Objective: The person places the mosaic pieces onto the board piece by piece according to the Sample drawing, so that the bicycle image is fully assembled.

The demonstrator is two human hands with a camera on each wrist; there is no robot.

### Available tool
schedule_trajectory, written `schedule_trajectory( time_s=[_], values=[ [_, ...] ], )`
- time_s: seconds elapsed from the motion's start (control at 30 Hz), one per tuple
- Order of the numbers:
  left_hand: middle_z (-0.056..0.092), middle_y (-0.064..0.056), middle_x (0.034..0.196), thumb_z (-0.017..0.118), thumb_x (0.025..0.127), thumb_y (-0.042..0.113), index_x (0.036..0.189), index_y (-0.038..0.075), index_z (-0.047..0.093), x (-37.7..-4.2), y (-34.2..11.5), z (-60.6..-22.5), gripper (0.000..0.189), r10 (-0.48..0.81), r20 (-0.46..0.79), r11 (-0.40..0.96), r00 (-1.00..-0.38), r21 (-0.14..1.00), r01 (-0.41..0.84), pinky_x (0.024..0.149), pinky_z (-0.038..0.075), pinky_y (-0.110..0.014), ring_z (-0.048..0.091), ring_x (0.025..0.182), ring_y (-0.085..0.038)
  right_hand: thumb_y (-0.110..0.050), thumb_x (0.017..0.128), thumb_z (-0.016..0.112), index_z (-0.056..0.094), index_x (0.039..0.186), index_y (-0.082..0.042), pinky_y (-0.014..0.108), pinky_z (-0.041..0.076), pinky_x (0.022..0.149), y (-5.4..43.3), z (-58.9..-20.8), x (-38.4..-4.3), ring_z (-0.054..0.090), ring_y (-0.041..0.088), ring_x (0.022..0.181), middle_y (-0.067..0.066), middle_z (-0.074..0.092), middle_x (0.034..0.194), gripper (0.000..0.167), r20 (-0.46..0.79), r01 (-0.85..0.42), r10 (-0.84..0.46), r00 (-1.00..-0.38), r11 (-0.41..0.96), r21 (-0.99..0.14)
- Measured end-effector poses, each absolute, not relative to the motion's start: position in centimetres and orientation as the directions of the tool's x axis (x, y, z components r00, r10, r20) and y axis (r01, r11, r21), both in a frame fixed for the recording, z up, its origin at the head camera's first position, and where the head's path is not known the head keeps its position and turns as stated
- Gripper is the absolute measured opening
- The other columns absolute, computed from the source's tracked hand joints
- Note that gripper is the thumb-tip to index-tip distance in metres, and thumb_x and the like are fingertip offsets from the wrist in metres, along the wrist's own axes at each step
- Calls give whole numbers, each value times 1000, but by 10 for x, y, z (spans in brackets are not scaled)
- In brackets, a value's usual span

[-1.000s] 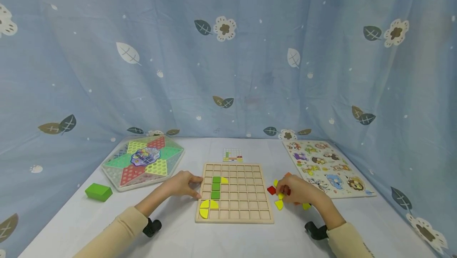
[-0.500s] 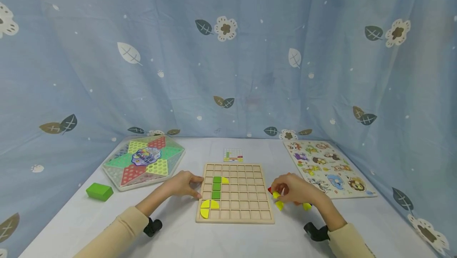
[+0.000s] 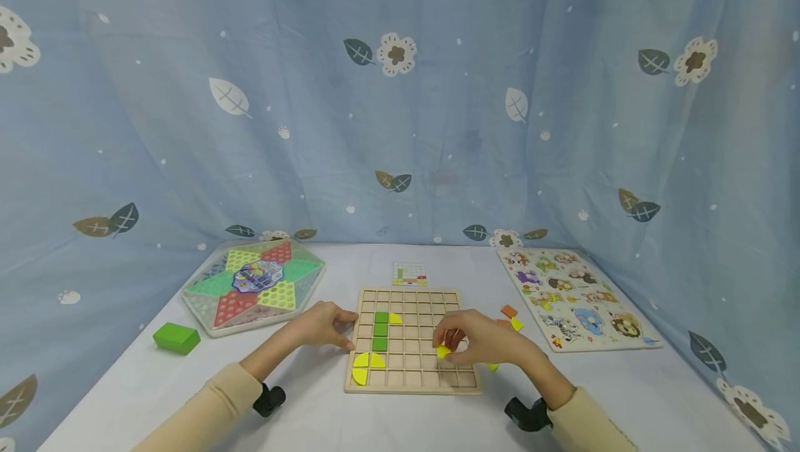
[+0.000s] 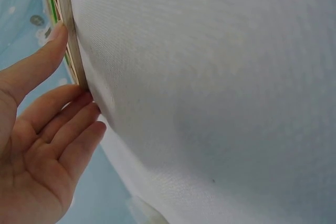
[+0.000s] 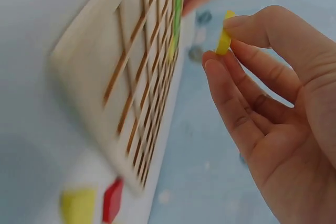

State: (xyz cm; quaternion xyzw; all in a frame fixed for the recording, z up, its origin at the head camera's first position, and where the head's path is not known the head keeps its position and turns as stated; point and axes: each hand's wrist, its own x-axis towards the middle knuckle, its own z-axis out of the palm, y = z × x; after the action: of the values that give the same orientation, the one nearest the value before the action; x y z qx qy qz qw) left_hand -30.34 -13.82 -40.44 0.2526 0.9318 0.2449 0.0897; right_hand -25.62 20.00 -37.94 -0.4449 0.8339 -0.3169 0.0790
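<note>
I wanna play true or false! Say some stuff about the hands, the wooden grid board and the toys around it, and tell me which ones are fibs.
1. The right hand pinches a small, flat yellow piece. True.
2. The left hand touches the edge of the pale wooden grid board. True.
3. All the pieces lying in the grid are red. False: they are three green square pieces and four rounded yellow pieces.
4. A green rectangular block lies near a hexagonal star-patterned game board. True.
5. The left hand holds the green block. False: the block lies apart from both hands.
6. Animal pictures are on the left. False: the cream board with animal pictures is on the right.
</note>
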Motion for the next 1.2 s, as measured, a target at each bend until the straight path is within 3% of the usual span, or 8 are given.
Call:
schedule_trajectory(
  time_s=[0.37,0.93,1.2],
  values=[
    [65,-13,122,87,69,27,121,2,67,-305,-139,-407,61,525,-17,747,-851,489,450,90,49,-47,59,115,-33,-3,83,74,68,99,-9,19,53,70,137,-385,-251,61,3,79,-10,65,91,18,91,-715,-832,-548,408,-568],
    [64,-13,123,86,71,27,121,0,66,-304,-139,-404,60,544,-12,734,-839,491,469,91,48,-47,58,115,-34,-11,78,81,71,92,-11,12,47,67,89,-396,-250,55,0,74,-11,60,84,17,52,-656,-733,-679,573,-490],
    [64,-13,123,86,71,27,121,0,66,-305,-140,-405,60,549,-14,733,-836,489,473,90,49,-47,58,115,-33,-7,78,80,75,98,-11,13,46,68,92,-391,-247,53,1,76,-11,60,85,21,31,-685,-760,-650,567,-457]
  ],
)
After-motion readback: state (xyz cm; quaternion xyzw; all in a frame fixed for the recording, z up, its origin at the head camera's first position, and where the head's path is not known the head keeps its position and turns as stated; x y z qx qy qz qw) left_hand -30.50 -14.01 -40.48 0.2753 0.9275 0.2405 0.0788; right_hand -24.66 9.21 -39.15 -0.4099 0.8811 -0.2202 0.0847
